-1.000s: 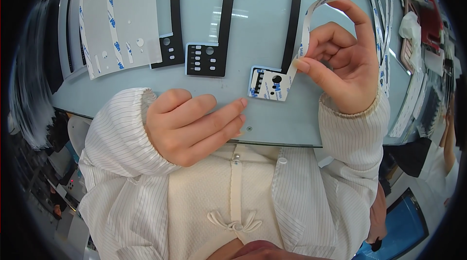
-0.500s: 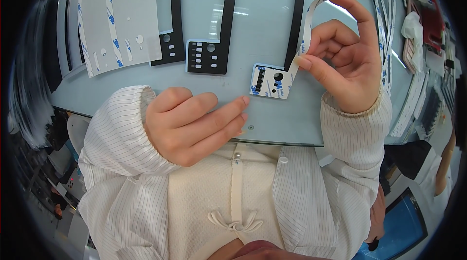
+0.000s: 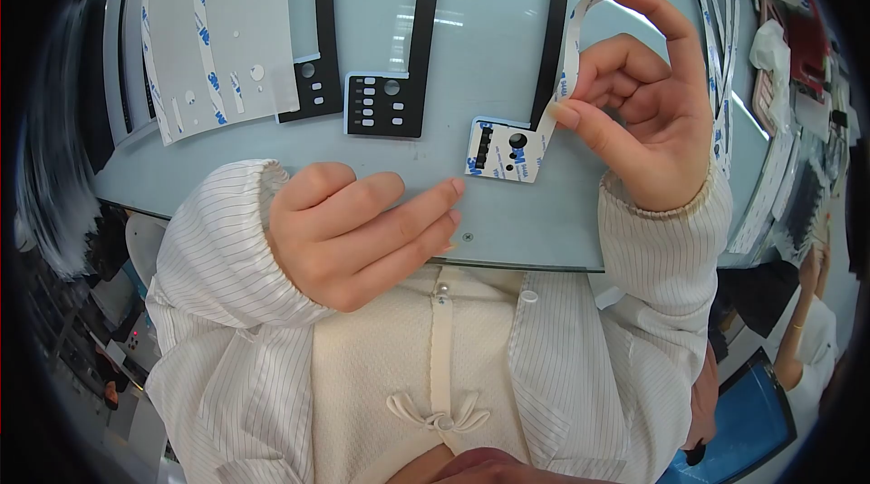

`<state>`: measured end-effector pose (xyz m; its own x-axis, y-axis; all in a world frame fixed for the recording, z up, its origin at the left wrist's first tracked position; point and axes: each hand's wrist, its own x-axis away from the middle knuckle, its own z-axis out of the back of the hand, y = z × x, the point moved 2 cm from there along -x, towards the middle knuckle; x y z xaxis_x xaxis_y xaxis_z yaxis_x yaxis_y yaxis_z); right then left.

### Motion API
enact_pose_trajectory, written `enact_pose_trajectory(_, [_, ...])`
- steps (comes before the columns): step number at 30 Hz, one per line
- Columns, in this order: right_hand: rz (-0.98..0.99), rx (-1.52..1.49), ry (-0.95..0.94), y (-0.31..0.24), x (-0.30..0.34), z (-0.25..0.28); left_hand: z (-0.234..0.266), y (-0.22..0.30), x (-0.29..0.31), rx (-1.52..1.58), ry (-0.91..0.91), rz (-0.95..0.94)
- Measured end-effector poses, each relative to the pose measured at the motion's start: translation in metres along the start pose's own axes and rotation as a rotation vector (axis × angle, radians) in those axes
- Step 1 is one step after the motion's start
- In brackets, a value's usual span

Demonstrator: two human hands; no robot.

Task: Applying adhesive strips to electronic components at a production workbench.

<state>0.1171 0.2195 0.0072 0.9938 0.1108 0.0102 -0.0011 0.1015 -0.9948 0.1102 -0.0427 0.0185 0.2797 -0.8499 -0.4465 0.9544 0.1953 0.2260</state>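
My right hand (image 3: 639, 112) is closed, thumb against bent fingers, on a white adhesive liner strip (image 3: 569, 53) with blue print. The strip rises and arches over the hand to the right. Its wide end (image 3: 503, 153), with a round hole and a row of slots, lies over the L-shaped foot of a black panel strip (image 3: 549, 40). A light blue edge shows along that foot. My left hand (image 3: 362, 230) hovers or rests by the near table edge, two fingers stretched, the others bent, thumb mostly hidden. Its fingertips come close to the panel's lower left corner; I cannot tell whether they touch.
Two similar black panels (image 3: 385, 105) (image 3: 319, 90) lie to the left, one partly under a translucent sheet (image 3: 245, 40) bearing white strips. More liner strips (image 3: 716, 58) lie at the right. A person's arm (image 3: 797, 330) shows far right, beside a blue screen (image 3: 748, 421).
My hands, the liner strip and the panel stay almost where they were. At the far right, another person's arm has come further into view.
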Motion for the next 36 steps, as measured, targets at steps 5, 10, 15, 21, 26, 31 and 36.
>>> enact_pose_trajectory(5, [-0.010, 0.017, 0.006, -0.0014, 0.0007, -0.0007, -0.0009, 0.0007, 0.0012, 0.006, 0.003, 0.009])
enact_pose_trajectory(10, [-0.024, 0.020, 0.023, -0.0023, 0.0009, -0.0017, -0.0005, 0.0003, 0.0015, -0.002, -0.021, -0.001])
enact_pose_trajectory(15, [-0.031, 0.040, 0.025, -0.0024, 0.0010, -0.0015, -0.0011, 0.0005, 0.0010, 0.004, -0.013, 0.004])
enact_pose_trajectory(21, [-0.027, 0.061, 0.030, -0.0028, 0.0008, -0.0024, -0.0005, 0.0001, 0.0002, 0.009, -0.022, 0.009])
enact_pose_trajectory(26, [-0.029, 0.103, 0.032, -0.0041, 0.0009, -0.0025, -0.0006, -0.0003, -0.0002, 0.004, -0.014, 0.013])
enact_pose_trajectory(31, [-0.018, 0.114, 0.027, -0.0032, 0.0012, -0.0021, 0.0005, -0.0004, 0.0008, -0.013, -0.063, -0.002])
enact_pose_trajectory(36, [-0.002, 0.125, 0.016, -0.0020, 0.0007, -0.0011, 0.0004, 0.0001, 0.0010, -0.004, -0.045, 0.009])
